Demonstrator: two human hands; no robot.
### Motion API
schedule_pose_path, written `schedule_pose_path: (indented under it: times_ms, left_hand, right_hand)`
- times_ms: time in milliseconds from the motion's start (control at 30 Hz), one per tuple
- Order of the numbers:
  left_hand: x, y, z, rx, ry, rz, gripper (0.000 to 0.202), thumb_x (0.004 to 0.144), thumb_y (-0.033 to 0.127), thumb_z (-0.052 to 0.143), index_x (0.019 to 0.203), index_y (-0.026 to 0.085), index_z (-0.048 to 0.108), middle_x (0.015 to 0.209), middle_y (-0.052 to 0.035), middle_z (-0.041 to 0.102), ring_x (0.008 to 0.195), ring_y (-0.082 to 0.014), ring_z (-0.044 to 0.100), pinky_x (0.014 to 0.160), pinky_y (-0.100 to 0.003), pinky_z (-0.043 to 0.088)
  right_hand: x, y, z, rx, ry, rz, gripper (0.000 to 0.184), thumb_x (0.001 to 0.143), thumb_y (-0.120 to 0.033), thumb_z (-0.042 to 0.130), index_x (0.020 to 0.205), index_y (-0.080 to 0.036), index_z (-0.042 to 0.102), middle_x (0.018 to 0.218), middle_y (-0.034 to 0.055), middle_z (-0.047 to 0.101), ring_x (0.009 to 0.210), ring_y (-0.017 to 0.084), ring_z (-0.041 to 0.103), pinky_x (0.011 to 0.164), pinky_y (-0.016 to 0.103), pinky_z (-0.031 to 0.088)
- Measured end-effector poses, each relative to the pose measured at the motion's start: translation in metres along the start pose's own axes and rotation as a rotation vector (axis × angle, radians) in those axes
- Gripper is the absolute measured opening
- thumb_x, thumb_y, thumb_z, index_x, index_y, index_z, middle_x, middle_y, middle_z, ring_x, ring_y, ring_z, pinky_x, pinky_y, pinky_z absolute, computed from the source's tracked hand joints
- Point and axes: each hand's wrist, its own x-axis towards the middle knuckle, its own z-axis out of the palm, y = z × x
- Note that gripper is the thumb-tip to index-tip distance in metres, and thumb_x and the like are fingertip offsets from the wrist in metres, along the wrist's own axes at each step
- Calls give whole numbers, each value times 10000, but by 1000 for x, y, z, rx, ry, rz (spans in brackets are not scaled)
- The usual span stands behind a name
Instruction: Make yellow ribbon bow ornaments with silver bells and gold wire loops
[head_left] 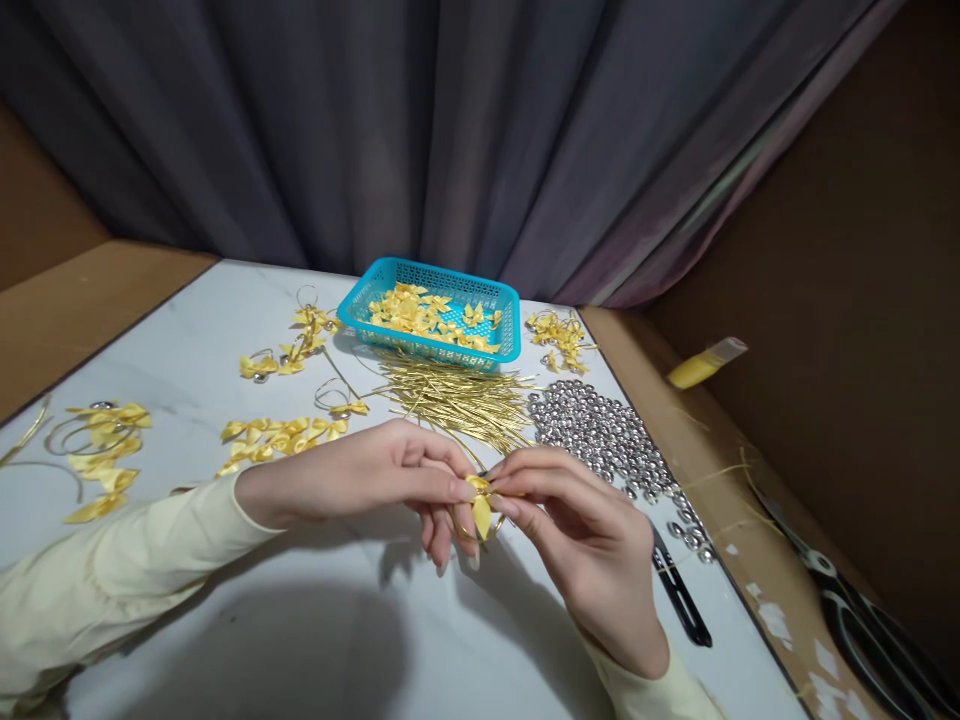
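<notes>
Between my two hands is a yellow ribbon bow (481,512) with a thin gold wire around its middle. My left hand (431,485) pinches the bow from the left with thumb and forefinger. From the right, my right hand (581,530) closes thumb and fingertips at the bow's centre, where the gold wire (495,528) curves below; its fingers hide part of the wire. Just beyond the hands lies a pile of gold wire ties (457,395). Silver beads (592,425) are heaped beyond my right hand.
A turquoise basket (354,312) of yellow bows stands at the back. Loose bows (281,437) and wired bows (105,450) lie left, more bows (559,335) at back right. A black-handled knife (679,590) lies by my right hand; scissors (855,610) and a yellow tube (705,365) are farther right.
</notes>
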Motion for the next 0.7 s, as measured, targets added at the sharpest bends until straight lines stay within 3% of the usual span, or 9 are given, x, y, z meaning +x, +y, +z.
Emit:
schedule_pose_path:
  times_ms: [200,700]
  left_hand:
    - [1,0,0,-90,-9,-34,119,849,173,521,831,112,622,750,-62,708,570,-106,633,580,-210,483]
    - [2,0,0,-62,27,-37,114,845,193,553,815,104,617,739,-52,699,563,-95,624,566,-194,471]
  right_hand:
    - [-1,1,-1,4,-11,-19,214,767,-6,606,836,-198,671,832,29,657,792,152,614,690,299,514]
    - [-2,0,1,-33,-24,-41,231,782,-3,580,865,-203,657,848,31,651,795,156,614,692,310,517]
